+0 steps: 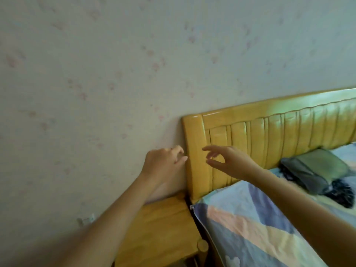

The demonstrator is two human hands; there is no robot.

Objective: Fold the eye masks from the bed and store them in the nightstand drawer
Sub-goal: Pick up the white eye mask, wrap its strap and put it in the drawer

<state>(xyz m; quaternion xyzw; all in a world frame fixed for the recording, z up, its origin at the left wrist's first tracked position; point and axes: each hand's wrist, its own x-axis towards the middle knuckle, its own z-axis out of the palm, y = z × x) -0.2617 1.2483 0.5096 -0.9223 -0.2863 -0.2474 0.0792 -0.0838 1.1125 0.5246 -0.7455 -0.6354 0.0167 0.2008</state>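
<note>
My left hand (163, 162) hangs in the air above the wooden nightstand (163, 226), fingers loosely curled, holding nothing, close to the headboard's left post. My right hand (229, 160) is raised in front of the yellow wooden headboard (279, 130), fingers spread and relaxed, empty. Dark grey and olive fabric pieces (316, 170), possibly the eye masks, lie on the bed near the headboard at the right, with a black patterned piece (341, 191) beside them. The nightstand's drawer front is out of sight.
The bed carries a sheet with pastel blocks (250, 224) running along the right. A round wooden knob (202, 245) marks the nightstand's front corner. A wall with faint floral wallpaper (115, 74) fills the left and top. A wall socket (88, 218) sits low at the left.
</note>
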